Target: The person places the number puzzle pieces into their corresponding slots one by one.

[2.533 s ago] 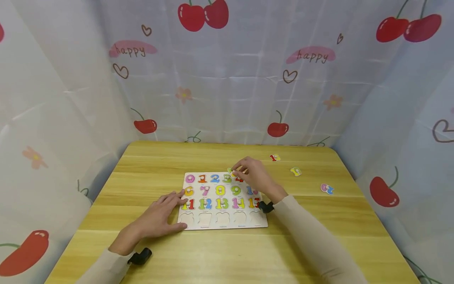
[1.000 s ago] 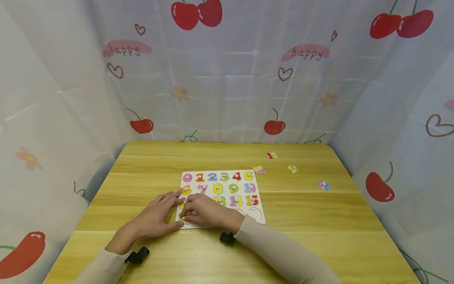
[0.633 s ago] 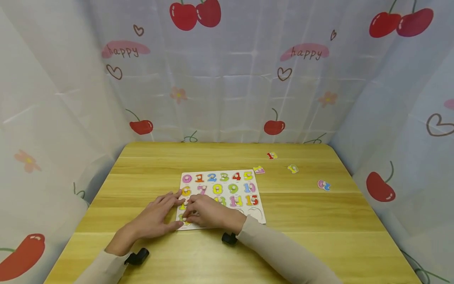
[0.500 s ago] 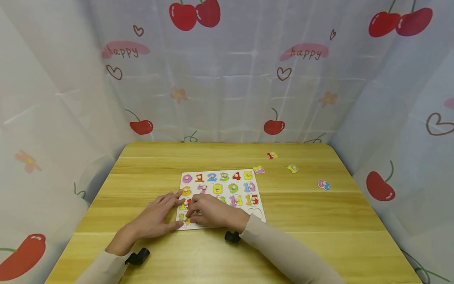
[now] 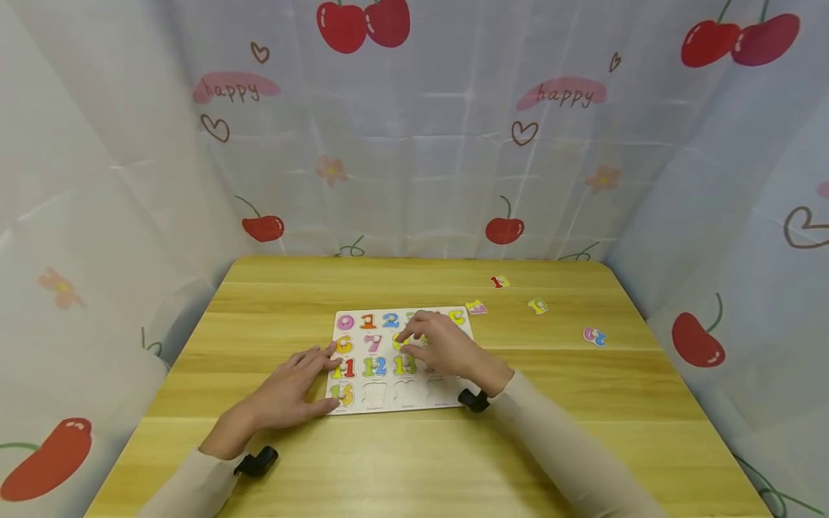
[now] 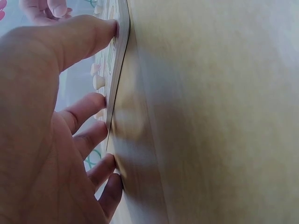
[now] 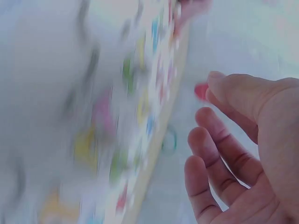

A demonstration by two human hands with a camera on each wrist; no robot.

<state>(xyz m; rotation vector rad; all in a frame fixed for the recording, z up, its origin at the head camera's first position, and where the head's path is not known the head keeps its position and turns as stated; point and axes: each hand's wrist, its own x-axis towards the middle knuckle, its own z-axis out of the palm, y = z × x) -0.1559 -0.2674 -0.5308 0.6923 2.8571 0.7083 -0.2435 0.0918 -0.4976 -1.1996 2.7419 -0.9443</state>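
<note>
A white number puzzle board (image 5: 382,403) lies on the table, with knobbed number pieces filling its upper rows. In the bottom row the 16 piece (image 5: 342,395) sits in the leftmost slot, and bare recesses show to its right. My left hand (image 5: 285,392) rests at the board's left edge, thumb and fingertips touching it, fingers spread. Above the board's middle right hovers my right hand (image 5: 450,350), its fingers loosely bent and holding nothing; it hides several pieces. Blur covers the board (image 7: 135,196) in the right wrist view.
Loose number pieces lie beyond the board to the right: a yellow and pink 17 piece (image 5: 476,307) by its corner, a red and yellow piece (image 5: 500,281), a yellow-green piece (image 5: 537,306) and a pink and blue piece (image 5: 594,336). A cherry-print curtain (image 5: 414,201) surrounds the wooden table (image 5: 401,467).
My right hand brought the 16 piece from the board's top to the bottom-left slot, let it go, then moved up and right over the board. The left hand stayed at the board's edge.
</note>
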